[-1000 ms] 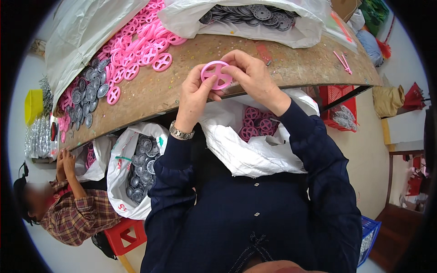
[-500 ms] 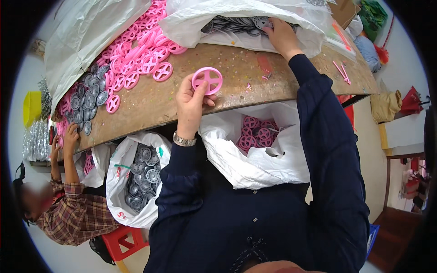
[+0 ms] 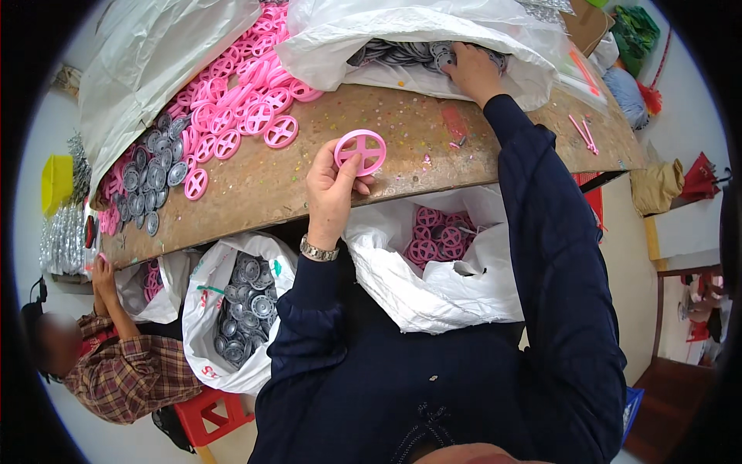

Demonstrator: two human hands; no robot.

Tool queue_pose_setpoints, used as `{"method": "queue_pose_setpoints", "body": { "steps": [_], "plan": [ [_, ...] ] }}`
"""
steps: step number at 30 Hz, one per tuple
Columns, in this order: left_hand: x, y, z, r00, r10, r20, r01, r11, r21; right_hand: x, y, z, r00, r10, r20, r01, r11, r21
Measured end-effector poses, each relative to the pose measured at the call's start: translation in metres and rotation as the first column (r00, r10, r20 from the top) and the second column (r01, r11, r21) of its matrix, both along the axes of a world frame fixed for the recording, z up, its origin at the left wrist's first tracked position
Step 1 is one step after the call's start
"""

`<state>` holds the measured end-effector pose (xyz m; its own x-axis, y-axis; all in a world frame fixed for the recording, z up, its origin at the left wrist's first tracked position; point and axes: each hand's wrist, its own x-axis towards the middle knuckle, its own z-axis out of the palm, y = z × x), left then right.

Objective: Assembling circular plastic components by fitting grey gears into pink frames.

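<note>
My left hand point(image 3: 332, 188) is closed on a pink spoked wheel point(image 3: 360, 153), holding it upright above the table's front edge with the thumb on its spokes. At the mouth of a white sack point(image 3: 332, 35) on the table, my right hand point(image 3: 474, 73) has its fingers closed at a grey wheel-shaped disc point(image 3: 441, 56). Part of that grip is hidden inside the sack. More grey discs point(image 3: 394, 52) lie in a heap beside it. Just below my left hand, a white bag on my lap point(image 3: 417, 298) holds pink wheels point(image 3: 437, 236).
Pink wheels point(image 3: 224, 116) are piled on the table point(image 3: 294, 170) at the left, next to grey discs point(image 3: 151, 174). A white bag of grey discs point(image 3: 202, 325) hangs by the table edge. A co-worker point(image 3: 131, 367) sits at the far left. Pink sticks point(image 3: 585, 135) lie right.
The view has shifted slightly. My left hand keeps the pink wheel, and my right hand stays at the sack's mouth. The co-worker's hands have drawn back from the grey discs toward the table edge.
</note>
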<state>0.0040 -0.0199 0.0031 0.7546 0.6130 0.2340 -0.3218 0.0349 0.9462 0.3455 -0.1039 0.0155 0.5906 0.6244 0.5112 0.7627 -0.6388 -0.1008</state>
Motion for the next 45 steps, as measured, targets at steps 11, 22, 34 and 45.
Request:
{"method": "queue_pose_setpoints", "body": {
  "steps": [11, 22, 34, 45],
  "plan": [
    [-0.001, 0.003, 0.003, 0.998, 0.006, -0.056, -0.009, 0.999, -0.045, -0.016, -0.034, 0.016, 0.985, 0.108, -0.138, -0.089, 0.987, 0.134],
    [-0.005, -0.004, 0.009, 0.992, -0.126, -0.023, 0.12, 0.978, -0.169, -0.125, -0.061, 0.04, 0.48, 0.649, -0.59, -0.098, 0.708, 0.7],
    [-0.011, -0.051, 0.02, 0.976, -0.218, -0.004, 0.213, 0.957, -0.197, -0.219, -0.081, 0.018, 0.47, 0.713, -0.521, -0.154, 0.647, 0.746],
    [-0.022, -0.062, 0.02, 0.967, -0.255, 0.011, 0.255, 0.965, -0.062, -0.243, -0.104, 0.026, 0.287, 0.787, -0.546, -0.093, 0.59, 0.802]
  ]
}}
